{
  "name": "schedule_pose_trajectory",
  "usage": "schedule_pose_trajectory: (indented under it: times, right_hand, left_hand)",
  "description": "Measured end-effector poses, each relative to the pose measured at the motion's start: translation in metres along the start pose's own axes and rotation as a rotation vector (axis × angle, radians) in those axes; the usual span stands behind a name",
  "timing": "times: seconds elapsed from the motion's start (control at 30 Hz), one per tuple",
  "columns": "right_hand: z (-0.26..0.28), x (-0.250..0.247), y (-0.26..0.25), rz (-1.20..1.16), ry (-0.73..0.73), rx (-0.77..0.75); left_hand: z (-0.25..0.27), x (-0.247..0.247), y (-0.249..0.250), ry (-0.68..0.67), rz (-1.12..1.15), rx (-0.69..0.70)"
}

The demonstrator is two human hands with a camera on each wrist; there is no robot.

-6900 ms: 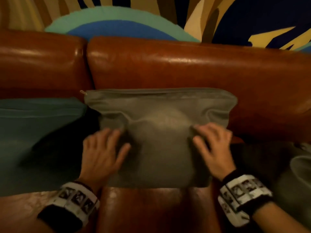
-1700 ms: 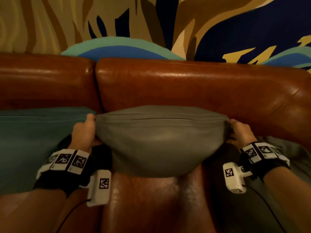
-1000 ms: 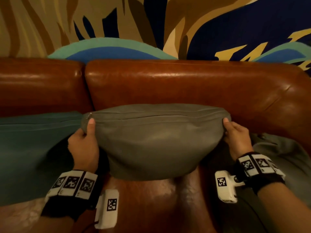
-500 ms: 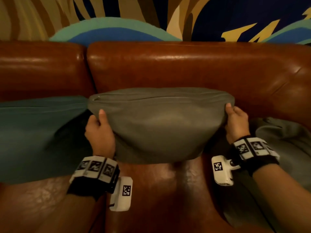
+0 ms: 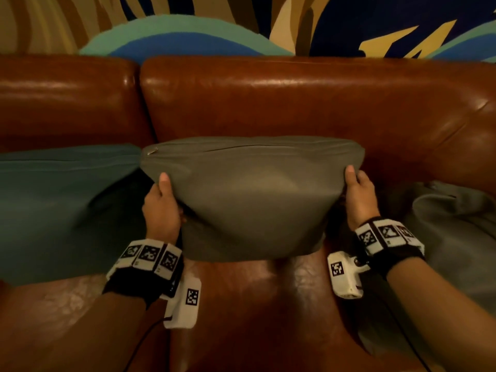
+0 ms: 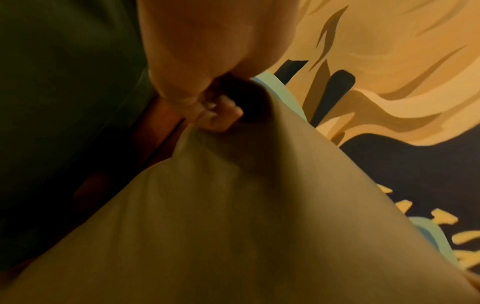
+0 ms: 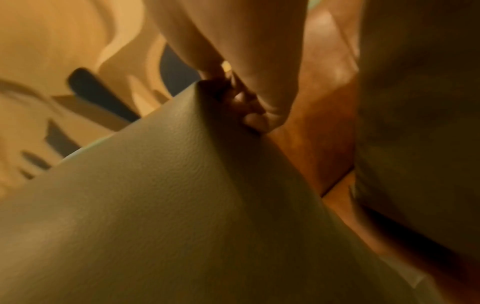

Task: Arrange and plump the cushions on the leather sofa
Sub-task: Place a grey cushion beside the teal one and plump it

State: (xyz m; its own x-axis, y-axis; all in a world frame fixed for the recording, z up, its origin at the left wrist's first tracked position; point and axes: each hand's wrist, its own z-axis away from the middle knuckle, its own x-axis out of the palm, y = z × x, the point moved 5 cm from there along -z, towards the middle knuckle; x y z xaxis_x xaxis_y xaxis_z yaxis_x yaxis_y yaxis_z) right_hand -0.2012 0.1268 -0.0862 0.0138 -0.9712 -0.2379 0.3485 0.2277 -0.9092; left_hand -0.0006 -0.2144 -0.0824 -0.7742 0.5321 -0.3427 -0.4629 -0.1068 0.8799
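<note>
A grey-olive cushion point(image 5: 249, 194) leans against the brown leather sofa back point(image 5: 295, 98), zip seam along its top. My left hand point(image 5: 161, 202) grips its left side, thumb on the front face, fingers behind. My right hand point(image 5: 358, 191) grips the right side the same way. In the left wrist view my curled fingers point(image 6: 221, 115) pinch the cushion point(image 6: 233, 216) fabric. The right wrist view shows fingers point(image 7: 249, 111) curled round the edge of the cushion point(image 7: 182, 205).
A teal cushion point(image 5: 53, 205) lies to the left, touching the grey one's corner. Another grey cushion point(image 5: 451, 229) slumps at the right on the seat. Bare leather seat point(image 5: 255, 312) shows in front. A painted wall point(image 5: 349, 22) rises behind the sofa.
Both hands slid down from the cushion's top corners to its sides. The cushion now stands a little narrower at the bottom, and the view has tilted down slightly.
</note>
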Motion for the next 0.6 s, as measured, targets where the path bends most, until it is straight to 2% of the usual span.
schedule_pose_trajectory:
  times: [0.07, 0.13, 0.23, 0.33, 0.4, 0.5, 0.6]
  right_hand:
    - [0.004, -0.011, -0.008, 0.158, 0.056, -0.148]
    - [0.004, -0.022, -0.011, 0.193, 0.075, -0.179]
    - [-0.001, -0.025, -0.007, 0.035, 0.032, -0.034]
    - [-0.024, -0.018, -0.018, -0.231, -0.063, 0.137]
    - [-0.042, -0.013, -0.034, -0.21, -0.086, 0.205]
    - [-0.063, -0.009, -0.048, -0.042, -0.02, 0.281]
    - [-0.057, -0.004, -0.074, 0.28, 0.048, 0.018]
  left_hand:
    - [-0.004, -0.009, -0.002, 0.01, -0.027, 0.042]
    - [-0.009, -0.023, 0.003, 0.024, -0.134, 0.112]
    - [-0.013, -0.034, 0.015, 0.014, -0.216, 0.184]
    - [-0.025, -0.03, 0.024, -0.052, -0.013, -0.007]
    - [-0.033, -0.02, 0.036, -0.091, 0.022, -0.084]
    - [-0.04, -0.009, 0.055, -0.058, -0.034, -0.07]
    - [-0.043, -0.007, 0.063, 0.015, -0.091, -0.001]
